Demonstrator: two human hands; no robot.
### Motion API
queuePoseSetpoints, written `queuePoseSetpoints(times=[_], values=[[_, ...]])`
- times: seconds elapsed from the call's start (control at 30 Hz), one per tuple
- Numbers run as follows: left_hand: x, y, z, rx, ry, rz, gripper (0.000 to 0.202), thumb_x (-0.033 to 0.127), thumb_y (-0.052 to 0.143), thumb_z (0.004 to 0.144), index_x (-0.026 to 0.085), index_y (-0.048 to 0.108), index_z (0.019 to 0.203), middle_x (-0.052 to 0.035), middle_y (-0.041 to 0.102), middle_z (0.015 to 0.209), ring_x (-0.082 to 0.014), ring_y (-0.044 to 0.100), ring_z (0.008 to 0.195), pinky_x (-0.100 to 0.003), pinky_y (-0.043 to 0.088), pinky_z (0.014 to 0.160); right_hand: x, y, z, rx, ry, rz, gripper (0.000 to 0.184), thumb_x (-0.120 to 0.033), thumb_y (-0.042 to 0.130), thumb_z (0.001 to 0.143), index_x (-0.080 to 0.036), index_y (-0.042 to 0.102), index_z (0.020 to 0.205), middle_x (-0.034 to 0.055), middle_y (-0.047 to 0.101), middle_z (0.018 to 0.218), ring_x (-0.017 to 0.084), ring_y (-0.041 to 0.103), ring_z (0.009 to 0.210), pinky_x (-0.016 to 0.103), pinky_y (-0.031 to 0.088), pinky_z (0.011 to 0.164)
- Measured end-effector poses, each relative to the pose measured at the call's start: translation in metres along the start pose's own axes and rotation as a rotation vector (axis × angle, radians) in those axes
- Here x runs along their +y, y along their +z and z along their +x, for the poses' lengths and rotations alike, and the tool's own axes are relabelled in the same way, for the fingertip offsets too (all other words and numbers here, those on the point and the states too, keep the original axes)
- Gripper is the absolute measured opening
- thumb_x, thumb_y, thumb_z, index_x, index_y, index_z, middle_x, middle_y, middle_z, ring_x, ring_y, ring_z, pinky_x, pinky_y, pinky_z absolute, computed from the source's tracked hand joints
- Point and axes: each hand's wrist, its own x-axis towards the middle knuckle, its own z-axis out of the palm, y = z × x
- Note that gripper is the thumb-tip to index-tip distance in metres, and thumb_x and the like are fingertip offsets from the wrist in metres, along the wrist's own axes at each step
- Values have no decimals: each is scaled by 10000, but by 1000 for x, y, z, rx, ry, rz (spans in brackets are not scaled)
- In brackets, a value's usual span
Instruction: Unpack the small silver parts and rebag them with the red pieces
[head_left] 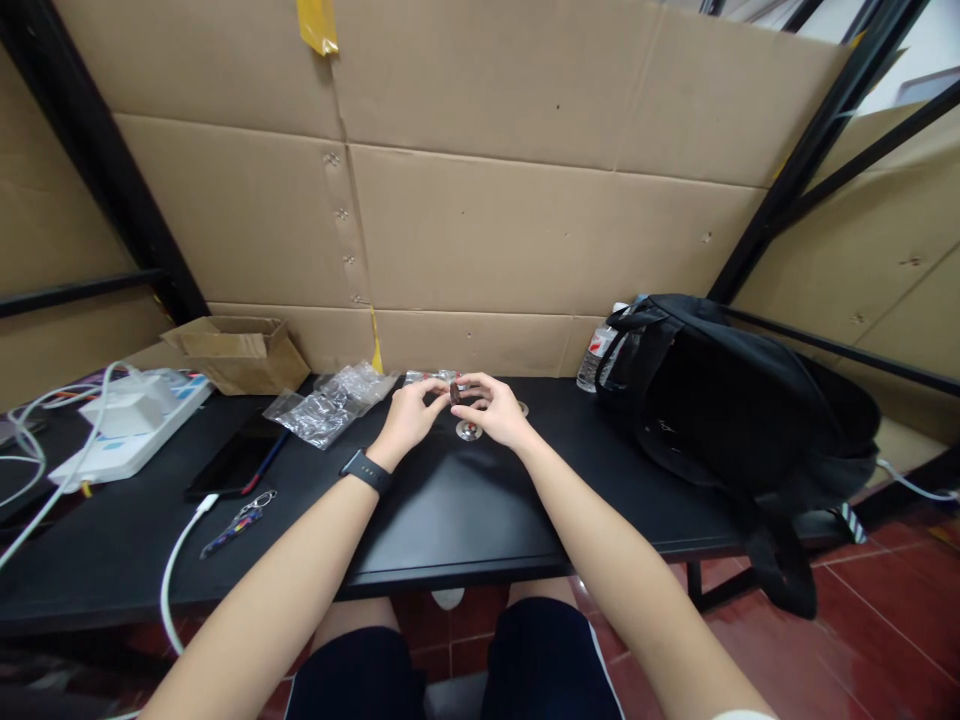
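Note:
Above the black table, my left hand (412, 412) and my right hand (495, 410) come together at a small dark brown piece (454, 393). My right thumb and fingers pinch it, and the left fingertips close against its left side. It is too small for its kind to be told. Beneath my right hand lies a small round shiny metal piece (469, 431) with a reddish centre. Another round piece (523, 408) shows partly behind the right hand. A small clear packet with red bits (418, 377) lies just beyond my fingers.
Crumpled clear plastic bags (330, 405) lie left of my hands. Further left are a phone (236, 455), a keychain (240, 522), an open cardboard box (244, 355) and a power strip (135, 430). A black backpack (742, 400) and water bottle (596, 355) stand right. Cardboard (487, 240) walls the back.

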Motion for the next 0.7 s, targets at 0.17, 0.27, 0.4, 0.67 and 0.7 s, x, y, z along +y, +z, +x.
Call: queuePoseSetpoints(times=[0.17, 0.27, 0.4, 0.67, 0.7], values=[[1, 8, -2, 58, 6, 54, 106, 286, 626, 900, 236, 712, 936, -42, 679, 1119, -224, 632, 1099, -380, 467, 993, 0, 2, 0, 33, -15, -5, 380, -312, 818, 711, -224, 664, 1047, 77, 703, 1198, 223, 716, 1036, 236, 550, 670], [1, 9, -3, 76, -17, 80, 97, 262, 629, 898, 237, 708, 950, -50, 640, 1142, -234, 602, 1132, -399, 460, 982, 1, 0, 0, 36, -25, -9, 347, -324, 831, 702, -217, 664, 986, 74, 716, 1172, 225, 722, 1024, 230, 544, 654], [0, 9, -3, 91, 11, 65, 99, 277, 630, 906, 236, 709, 948, -51, 627, 1137, -236, 585, 1142, -404, 452, 983, 1, 0, 0, 43, 0, -1, 331, -328, 838, 689, -213, 655, 940, 78, 721, 1181, 233, 725, 1030, 232, 546, 640], [1, 8, -3, 103, 21, 78, 98, 279, 632, 902, 239, 716, 933, -46, 624, 1106, -236, 582, 1117, -401, 451, 975, 5, 1, 1, 48, 40, 50, 344, -332, 866, 644, -211, 657, 889, 86, 732, 1170, 251, 730, 1025, 269, 584, 678], [2, 7, -3, 101, 22, 81, 98, 280, 635, 900, 239, 717, 933, -47, 624, 1105, -237, 582, 1114, -400, 450, 976, 6, 1, 1, 50, 45, 63, 353, -339, 867, 643, -211, 656, 895, 87, 734, 1164, 252, 730, 1025, 273, 587, 680]])
